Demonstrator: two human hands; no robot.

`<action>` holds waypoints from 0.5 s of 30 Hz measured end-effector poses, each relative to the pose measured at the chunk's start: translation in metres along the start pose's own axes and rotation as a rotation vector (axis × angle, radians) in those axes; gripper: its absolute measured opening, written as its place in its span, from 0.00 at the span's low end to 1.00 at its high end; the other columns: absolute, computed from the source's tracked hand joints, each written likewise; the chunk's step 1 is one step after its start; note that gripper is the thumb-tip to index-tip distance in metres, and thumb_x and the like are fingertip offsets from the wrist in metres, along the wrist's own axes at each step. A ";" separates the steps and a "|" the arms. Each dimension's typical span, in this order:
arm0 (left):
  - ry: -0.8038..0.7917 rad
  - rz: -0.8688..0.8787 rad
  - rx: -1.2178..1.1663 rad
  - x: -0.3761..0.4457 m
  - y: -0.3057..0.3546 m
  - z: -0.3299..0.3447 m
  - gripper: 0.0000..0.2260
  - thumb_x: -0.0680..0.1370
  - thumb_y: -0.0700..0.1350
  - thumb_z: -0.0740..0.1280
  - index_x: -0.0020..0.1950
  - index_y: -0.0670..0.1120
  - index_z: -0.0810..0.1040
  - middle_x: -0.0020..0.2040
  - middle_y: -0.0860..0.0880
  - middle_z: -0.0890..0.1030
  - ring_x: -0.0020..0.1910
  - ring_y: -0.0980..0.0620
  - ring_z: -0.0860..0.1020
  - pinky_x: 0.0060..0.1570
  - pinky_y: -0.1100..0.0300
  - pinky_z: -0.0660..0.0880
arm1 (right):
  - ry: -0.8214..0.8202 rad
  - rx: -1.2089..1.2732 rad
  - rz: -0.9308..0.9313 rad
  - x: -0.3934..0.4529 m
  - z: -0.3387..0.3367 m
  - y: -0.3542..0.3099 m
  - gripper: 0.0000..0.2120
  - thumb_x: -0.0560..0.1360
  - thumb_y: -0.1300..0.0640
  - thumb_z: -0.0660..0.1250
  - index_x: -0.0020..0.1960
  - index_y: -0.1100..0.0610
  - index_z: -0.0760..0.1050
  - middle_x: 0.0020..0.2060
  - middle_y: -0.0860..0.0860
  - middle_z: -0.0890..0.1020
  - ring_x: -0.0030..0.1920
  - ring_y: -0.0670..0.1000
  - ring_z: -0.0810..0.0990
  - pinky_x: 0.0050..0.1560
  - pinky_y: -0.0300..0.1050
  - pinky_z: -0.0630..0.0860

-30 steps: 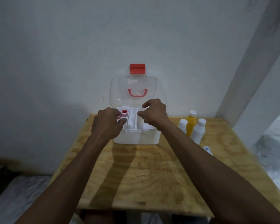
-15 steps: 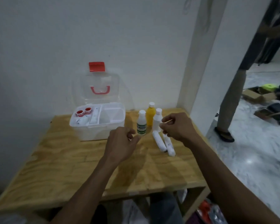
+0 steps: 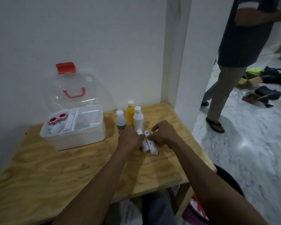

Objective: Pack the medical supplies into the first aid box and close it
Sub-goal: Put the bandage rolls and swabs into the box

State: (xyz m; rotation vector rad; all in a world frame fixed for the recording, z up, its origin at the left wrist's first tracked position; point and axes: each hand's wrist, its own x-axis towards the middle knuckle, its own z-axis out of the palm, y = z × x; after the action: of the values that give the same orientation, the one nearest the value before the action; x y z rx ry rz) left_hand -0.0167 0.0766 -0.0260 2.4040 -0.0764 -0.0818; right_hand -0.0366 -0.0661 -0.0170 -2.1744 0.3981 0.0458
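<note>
The white first aid box [image 3: 81,140] stands open at the table's back left, its clear lid [image 3: 71,95] leaning up against the wall. Two red-and-white tape rolls [image 3: 57,119] lie in its left compartment. Right of the box stand a white bottle with a green label [image 3: 120,121], a yellow bottle [image 3: 130,114] and a plain white bottle [image 3: 138,118]. In front of them two white wrapped rolls lie side by side on the table. My left hand [image 3: 130,140] closes on the left roll [image 3: 144,146]. My right hand [image 3: 164,135] pinches the right roll [image 3: 152,147].
The wooden table [image 3: 55,168] ends close to the right of my hands. A white pillar [image 3: 177,62] rises behind that corner. A person [image 3: 233,62] stands on the marble floor at the right. A dark bin [image 3: 230,184] sits below the table's right edge.
My hands left the box, swung right and came down onto the two lying rolls. The view turned right with them, so the box now sits at the left.
</note>
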 end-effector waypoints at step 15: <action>-0.242 -0.181 -0.565 -0.002 -0.009 -0.009 0.09 0.76 0.43 0.72 0.53 0.40 0.82 0.48 0.39 0.85 0.46 0.40 0.84 0.47 0.40 0.82 | -0.269 0.366 0.062 -0.006 -0.018 0.003 0.19 0.71 0.68 0.73 0.61 0.63 0.76 0.46 0.65 0.84 0.42 0.58 0.84 0.51 0.60 0.81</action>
State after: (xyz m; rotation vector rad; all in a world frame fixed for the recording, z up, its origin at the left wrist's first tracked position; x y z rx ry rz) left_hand -0.0179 0.0896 -0.0258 1.8221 0.0491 -0.4208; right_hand -0.0454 -0.0806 -0.0076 -1.7655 0.2929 0.2757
